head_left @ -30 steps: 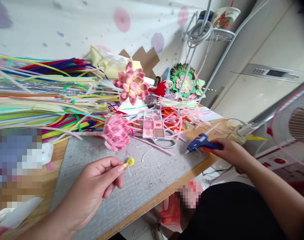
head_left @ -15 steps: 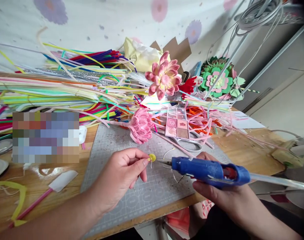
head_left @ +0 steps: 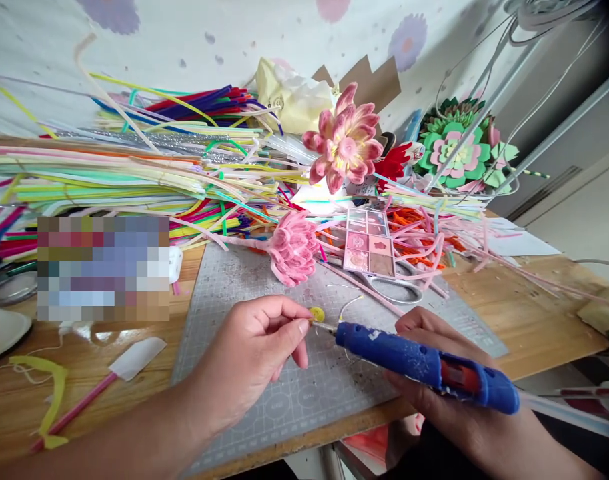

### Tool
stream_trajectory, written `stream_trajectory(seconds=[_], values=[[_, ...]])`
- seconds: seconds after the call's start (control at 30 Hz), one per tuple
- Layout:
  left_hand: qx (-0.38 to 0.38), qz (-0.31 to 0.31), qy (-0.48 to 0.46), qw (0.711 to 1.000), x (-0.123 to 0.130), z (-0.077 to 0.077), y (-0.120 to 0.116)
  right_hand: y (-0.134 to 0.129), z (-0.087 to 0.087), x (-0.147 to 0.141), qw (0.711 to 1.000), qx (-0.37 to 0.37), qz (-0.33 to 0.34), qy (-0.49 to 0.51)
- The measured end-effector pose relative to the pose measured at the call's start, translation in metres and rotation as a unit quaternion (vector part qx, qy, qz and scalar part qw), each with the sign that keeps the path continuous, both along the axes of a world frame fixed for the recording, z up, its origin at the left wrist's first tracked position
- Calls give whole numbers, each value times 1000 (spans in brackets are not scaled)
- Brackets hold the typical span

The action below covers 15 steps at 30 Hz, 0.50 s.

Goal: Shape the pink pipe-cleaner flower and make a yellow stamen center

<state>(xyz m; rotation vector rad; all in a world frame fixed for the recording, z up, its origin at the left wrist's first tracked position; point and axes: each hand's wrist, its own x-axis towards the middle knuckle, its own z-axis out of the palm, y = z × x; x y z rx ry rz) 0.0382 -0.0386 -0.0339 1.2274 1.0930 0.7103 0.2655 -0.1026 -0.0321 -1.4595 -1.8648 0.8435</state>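
Left hand [head_left: 264, 347]: clamped in a pinch on small yellow disc [head_left: 317, 313], centre of frame
Right hand [head_left: 469, 423]: wrapped around blue hot-glue gun [head_left: 399, 351], lower right
Nozzle [head_left: 324, 326]: angled left, at the disc; contact unclear
Cutting mat [head_left: 329, 397]: below disc, lower centre

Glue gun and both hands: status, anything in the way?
Left hand pinching small yellow piece. Right hand gripping blue glue gun, nozzle close to piece; contact unclear. No obstruction visible between them.
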Motion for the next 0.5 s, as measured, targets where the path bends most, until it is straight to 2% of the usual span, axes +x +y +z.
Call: stream_trajectory(seconds=[0.23, 0.5], values=[[17, -3, 15, 1000, 0, 1, -1, 0, -1, 0, 1000, 22, -10, -18], [137, -1, 54, 989, -1, 1, -2, -1, -1, 1, 999, 46, -3, -21]])
